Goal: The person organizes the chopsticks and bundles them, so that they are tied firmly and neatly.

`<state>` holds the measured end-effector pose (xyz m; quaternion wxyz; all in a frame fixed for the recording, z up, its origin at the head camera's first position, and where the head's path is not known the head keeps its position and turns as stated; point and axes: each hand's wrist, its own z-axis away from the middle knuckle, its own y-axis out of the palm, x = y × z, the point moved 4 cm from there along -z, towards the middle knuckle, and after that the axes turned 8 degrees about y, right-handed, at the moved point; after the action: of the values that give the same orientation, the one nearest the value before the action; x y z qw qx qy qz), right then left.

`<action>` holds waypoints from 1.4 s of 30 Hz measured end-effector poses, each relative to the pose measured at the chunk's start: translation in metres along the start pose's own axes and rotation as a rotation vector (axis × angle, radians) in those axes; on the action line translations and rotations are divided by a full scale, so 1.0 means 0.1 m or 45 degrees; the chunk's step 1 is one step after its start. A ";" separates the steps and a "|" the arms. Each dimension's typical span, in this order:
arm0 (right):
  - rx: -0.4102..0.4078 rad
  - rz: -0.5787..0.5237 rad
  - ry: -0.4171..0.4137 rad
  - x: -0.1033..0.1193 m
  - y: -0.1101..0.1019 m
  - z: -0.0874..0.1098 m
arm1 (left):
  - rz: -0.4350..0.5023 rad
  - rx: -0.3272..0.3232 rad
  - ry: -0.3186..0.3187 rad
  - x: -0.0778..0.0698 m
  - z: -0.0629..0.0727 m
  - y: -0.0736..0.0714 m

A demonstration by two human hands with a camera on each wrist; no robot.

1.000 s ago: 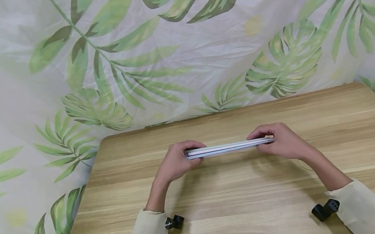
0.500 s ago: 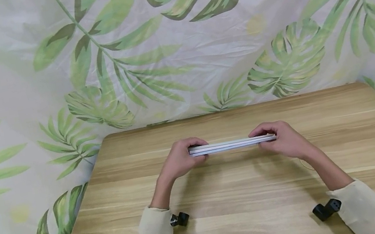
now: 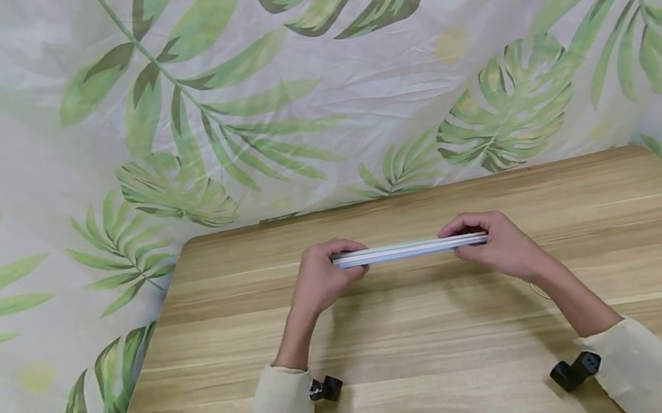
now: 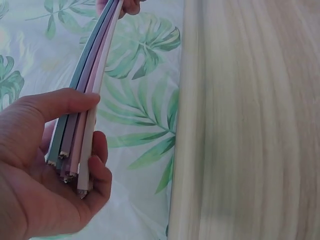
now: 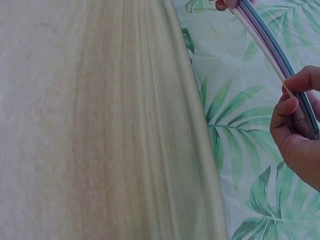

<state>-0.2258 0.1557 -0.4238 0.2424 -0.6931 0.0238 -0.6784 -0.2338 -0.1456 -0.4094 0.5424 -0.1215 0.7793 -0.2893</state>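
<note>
A bundle of several long, slim sticks is held level above the wooden table, one end in each hand. In the left wrist view the sticks are green, purple, pink and white, with rough silvery ends at uneven heights. My left hand grips the left end, thumb across one side and fingers curled round the other. At the right end my right hand pinches the bundle between thumb and fingers. The right wrist view shows the green and white sides of the sticks; their right tips are partly hidden.
The wooden table runs back to a leaf-printed cloth hanging behind and at both sides. A thin yellow loop lies on it, partly behind the right wrist. Black wrist cameras stick out from both sleeves.
Both hands still hold the bundle. It has shifted slightly up and right in the head view and lies more level; the left forearm has moved a little to the right.
</note>
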 end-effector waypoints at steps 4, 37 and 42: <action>0.001 -0.022 -0.007 0.00 0.03 -0.01 | 0.008 0.006 0.010 -0.01 -0.01 0.04; -0.043 -0.076 -0.015 -0.02 0.15 -0.03 | -0.280 -0.037 -0.006 -0.07 0.01 0.16; -0.046 -0.090 -0.014 -0.03 0.15 -0.04 | -0.286 -0.031 -0.010 -0.06 0.00 0.17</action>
<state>-0.2252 0.1428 -0.4317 0.2058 -0.7015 0.0103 -0.6823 -0.2293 -0.1292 -0.4144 0.5081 -0.2159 0.7621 -0.3382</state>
